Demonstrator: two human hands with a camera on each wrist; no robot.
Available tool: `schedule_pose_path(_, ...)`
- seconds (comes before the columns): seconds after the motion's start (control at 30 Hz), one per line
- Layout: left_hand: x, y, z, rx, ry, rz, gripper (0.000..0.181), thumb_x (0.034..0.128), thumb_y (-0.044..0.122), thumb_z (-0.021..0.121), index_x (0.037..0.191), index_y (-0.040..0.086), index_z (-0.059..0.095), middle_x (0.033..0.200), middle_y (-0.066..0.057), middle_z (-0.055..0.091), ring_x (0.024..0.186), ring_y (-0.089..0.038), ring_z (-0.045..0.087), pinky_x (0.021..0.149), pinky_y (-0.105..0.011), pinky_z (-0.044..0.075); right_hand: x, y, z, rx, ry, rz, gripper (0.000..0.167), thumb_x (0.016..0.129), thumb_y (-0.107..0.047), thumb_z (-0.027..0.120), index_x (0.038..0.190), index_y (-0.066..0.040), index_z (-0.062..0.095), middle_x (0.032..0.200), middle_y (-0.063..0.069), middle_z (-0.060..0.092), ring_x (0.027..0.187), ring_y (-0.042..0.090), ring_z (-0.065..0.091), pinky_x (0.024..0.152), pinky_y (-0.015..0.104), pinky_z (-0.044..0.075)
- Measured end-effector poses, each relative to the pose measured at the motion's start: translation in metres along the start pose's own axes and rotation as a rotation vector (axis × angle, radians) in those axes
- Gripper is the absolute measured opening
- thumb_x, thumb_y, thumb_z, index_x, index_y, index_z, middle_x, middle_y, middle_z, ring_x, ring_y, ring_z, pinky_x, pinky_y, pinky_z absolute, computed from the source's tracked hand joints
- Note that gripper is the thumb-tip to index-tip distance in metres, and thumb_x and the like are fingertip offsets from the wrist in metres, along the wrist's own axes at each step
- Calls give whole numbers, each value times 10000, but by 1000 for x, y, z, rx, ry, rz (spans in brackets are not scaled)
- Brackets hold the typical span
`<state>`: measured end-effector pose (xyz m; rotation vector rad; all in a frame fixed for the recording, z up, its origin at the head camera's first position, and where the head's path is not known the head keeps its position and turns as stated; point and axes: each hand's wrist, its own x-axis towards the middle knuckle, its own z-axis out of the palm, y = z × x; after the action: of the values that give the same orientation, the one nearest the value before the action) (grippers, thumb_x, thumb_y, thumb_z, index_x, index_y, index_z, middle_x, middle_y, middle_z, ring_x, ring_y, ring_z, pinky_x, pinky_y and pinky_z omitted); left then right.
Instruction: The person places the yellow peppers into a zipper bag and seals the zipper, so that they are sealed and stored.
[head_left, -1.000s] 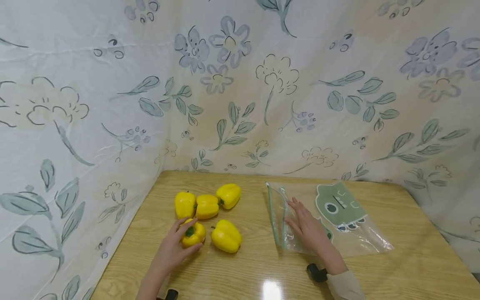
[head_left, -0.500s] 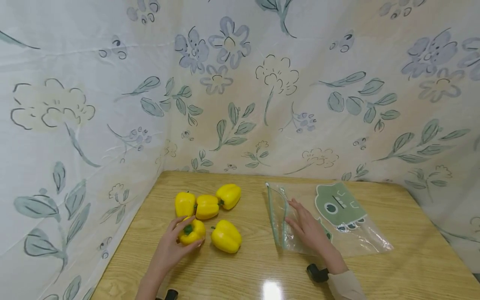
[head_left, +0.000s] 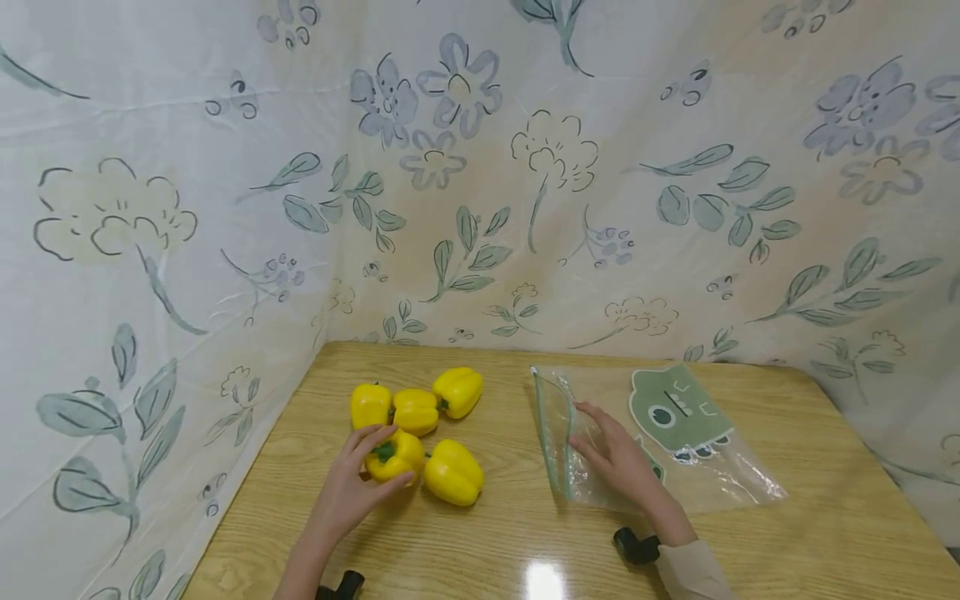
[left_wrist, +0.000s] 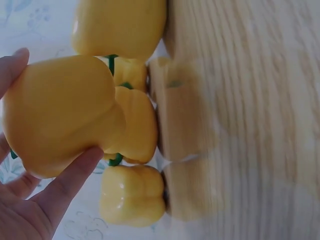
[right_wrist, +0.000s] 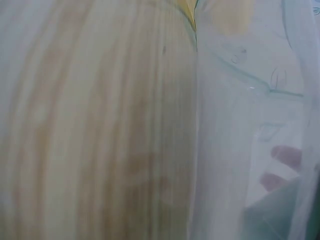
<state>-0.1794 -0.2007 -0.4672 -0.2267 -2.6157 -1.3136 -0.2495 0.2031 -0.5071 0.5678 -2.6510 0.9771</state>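
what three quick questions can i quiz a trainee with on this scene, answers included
1. Count: how many yellow peppers show in the head view?

2. Fill in: the ____ hand grips a pepper, while the other is at the clear bag.

3. Choose: what is the main colour of the cartoon print on the bag?
A) red
B) green
C) purple

Key:
1. Five
2. Left: the left hand grips a pepper; the right hand is at the bag.
3. B
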Motion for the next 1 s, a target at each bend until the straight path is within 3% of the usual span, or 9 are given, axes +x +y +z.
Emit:
schedule_pose_path(0.2, 4, 4, -1, -31, -6, 6, 667, 707, 472, 755, 1288, 236, 527, 1309, 9, 425, 1227, -263, 421, 887, -579, 448, -1, 0, 0, 3, 4, -6, 569, 886, -364, 610, 1395, -245, 385, 1400, 91, 447, 1268, 331, 420, 993, 537, 374)
schedule_pose_path(0.53, 16, 14, 1, -33, 43, 68, 639, 710, 457, 763, 1258, 224, 530, 1286, 24, 439, 1222, -227, 422, 980, -554, 388, -1, 0, 1, -1, 16, -31, 576, 885, -338, 619, 1396, -219, 383, 1390, 104, 455, 1250, 347, 434, 974, 544, 387)
schedule_pose_path(1.0, 27, 37, 32, -116, 59, 105, 610, 695, 468, 771, 1223, 316, 506, 1246, 41, 426, 1172, -181, 430, 992, -499, 389, -3, -2, 3, 12, 23, -27, 564, 886, -322, 621, 1391, -211, 395, 1390, 85, 460, 1247, 338, 441, 980, 535, 388)
